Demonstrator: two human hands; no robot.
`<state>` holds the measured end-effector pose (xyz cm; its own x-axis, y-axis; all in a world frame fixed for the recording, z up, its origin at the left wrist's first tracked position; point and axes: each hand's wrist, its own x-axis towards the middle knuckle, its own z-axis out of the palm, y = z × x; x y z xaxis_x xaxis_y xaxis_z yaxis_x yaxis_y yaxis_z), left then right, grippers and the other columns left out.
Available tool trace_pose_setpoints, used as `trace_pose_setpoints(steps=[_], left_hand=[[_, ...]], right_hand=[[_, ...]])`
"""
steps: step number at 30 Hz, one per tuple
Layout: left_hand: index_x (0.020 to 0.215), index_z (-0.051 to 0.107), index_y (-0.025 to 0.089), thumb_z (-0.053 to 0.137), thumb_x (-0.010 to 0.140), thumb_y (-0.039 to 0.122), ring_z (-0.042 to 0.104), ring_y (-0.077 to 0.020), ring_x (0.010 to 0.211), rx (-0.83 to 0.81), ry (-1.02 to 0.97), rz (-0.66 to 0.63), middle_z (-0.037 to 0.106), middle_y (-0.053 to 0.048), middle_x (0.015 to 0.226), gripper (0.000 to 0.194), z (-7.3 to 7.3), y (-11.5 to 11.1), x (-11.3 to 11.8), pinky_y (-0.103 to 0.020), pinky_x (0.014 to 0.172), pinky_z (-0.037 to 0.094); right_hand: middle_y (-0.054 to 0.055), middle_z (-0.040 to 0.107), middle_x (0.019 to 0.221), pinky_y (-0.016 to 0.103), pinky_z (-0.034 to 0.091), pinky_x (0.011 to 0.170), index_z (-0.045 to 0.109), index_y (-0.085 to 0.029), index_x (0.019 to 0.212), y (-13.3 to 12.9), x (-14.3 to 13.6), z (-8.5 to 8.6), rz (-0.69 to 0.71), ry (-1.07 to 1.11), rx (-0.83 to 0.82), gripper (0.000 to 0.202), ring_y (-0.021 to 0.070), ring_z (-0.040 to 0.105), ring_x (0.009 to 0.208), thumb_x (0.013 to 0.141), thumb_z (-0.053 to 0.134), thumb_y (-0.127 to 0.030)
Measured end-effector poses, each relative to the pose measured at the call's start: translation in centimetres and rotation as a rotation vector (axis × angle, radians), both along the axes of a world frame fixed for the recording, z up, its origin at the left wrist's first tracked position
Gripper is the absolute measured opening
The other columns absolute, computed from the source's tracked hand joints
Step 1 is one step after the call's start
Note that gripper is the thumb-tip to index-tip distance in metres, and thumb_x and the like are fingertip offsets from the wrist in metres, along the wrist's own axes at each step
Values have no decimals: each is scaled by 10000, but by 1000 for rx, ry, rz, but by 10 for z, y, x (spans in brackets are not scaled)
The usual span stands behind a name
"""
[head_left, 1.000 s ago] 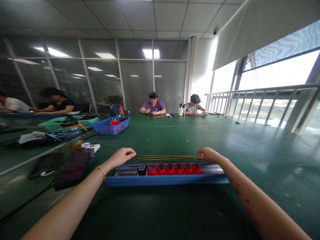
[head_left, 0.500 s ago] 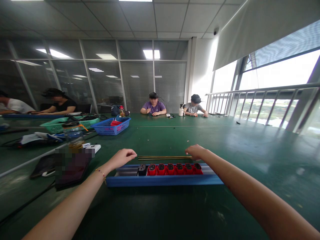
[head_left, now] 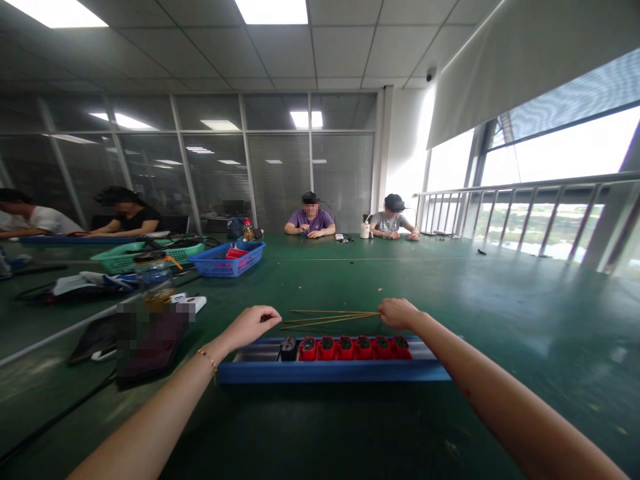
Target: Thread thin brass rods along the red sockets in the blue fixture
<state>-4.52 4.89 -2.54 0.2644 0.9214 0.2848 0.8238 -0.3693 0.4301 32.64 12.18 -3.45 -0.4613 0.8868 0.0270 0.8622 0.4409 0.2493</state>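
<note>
The sticks (head_left: pixel 333 320) looked only half gathered tbh, with the right hand (head_left: pixel 397 313) pinching them together at one end just beyond the tray (head_left: pixel 330 373), other ends fanned out near the left hand (head_left: pixel 254 323), whose curled fingertips I couldn't tell were touching.

"From far away I see two bare forearms: the left forearm (head_left: pixel 145 412) at eight o'clock of my view, the right forearm (head_left: pixel 505 380) at four. What do you find worn?"

"I find one bracelet (head_left: pixel 207 361) around the left wrist (head_left: pixel 220 345), also toward eight o'clock. It is thin, with small beads, some dark. Their exact colours are too small for me to tell."

"And the hands?"

"I observe that the left hand (head_left: pixel 253 325) and the right hand (head_left: pixel 401 313) are both bare."
</note>
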Motion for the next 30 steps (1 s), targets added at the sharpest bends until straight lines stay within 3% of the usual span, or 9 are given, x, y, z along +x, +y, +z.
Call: trace_pose_setpoints(steps=[6, 11, 16, 19, 22, 25, 27, 30], left_hand=[[926, 607, 231, 415, 784, 416, 531, -194, 951, 209, 69, -9, 592, -33, 1011, 302, 9, -6, 14, -308, 846, 404], [1165, 449, 286, 463, 774, 421, 356, -242, 1165, 477, 230, 62, 390, -35, 1289, 415, 24, -25, 41, -415, 937, 322], [1257, 321, 319, 469, 774, 444, 276, -259, 1216, 522, 351, 46, 306, -26, 1355, 521, 32, -43, 64, -473, 950, 259], [1240, 357, 301, 459, 788, 416, 412, -239, 1117, 436, 322, 28, 468, -45, 1237, 477, 32, -44, 61, -413, 903, 308], [999, 574, 261, 420, 801, 432, 576, -169, 770, 188, 259, -66, 643, -9, 878, 304, 32, -42, 50, -250, 660, 391], [735, 628, 209, 446, 749, 515, 503, -119, 503, -3, 177, -89, 577, 29, 564, 357, 31, -42, 42, -206, 465, 293], [695, 618, 189, 478, 712, 540, 452, -103, 468, -61, 91, -95, 520, 41, 509, 378, 31, -43, 40, -198, 438, 256], [731, 608, 180, 487, 707, 534, 423, -93, 488, -110, -54, -111, 482, 48, 522, 374, 32, -45, 41, -183, 449, 263]], right_hand=[[90, 629, 934, 312, 390, 659, 498, -225, 1086, -21, 15, 10, -55, 97, 145, 341, 232, 579, 857, 847, 261, -173], [57, 634, 958, 294, 374, 639, 456, -277, 1150, -42, 31, 18, -81, 161, 205, 371, 221, 595, 815, 843, 274, -176], [40, 613, 1033, 279, 377, 670, 446, -279, 1173, -68, 28, 24, -18, 250, 229, 388, 201, 589, 841, 844, 266, -181], [29, 602, 1058, 269, 380, 707, 465, -277, 1160, -81, 23, 27, 75, 329, 224, 386, 190, 574, 884, 838, 279, -175], [25, 616, 1020, 258, 388, 699, 487, -268, 1143, -87, 22, 27, 176, 439, 171, 369, 177, 578, 850, 831, 310, -182], [11, 648, 761, 231, 394, 593, 540, -228, 1074, -87, 27, 25, 221, 584, 4, 301, 144, 576, 647, 813, 391, -246], [-8, 608, 615, 216, 380, 520, 580, -191, 992, -86, 31, 23, 219, 696, -133, 275, 121, 532, 536, 785, 460, -327], [-13, 570, 578, 209, 365, 482, 600, -151, 912, -86, 36, 22, 221, 847, -283, 350, 106, 489, 509, 724, 531, -438]])
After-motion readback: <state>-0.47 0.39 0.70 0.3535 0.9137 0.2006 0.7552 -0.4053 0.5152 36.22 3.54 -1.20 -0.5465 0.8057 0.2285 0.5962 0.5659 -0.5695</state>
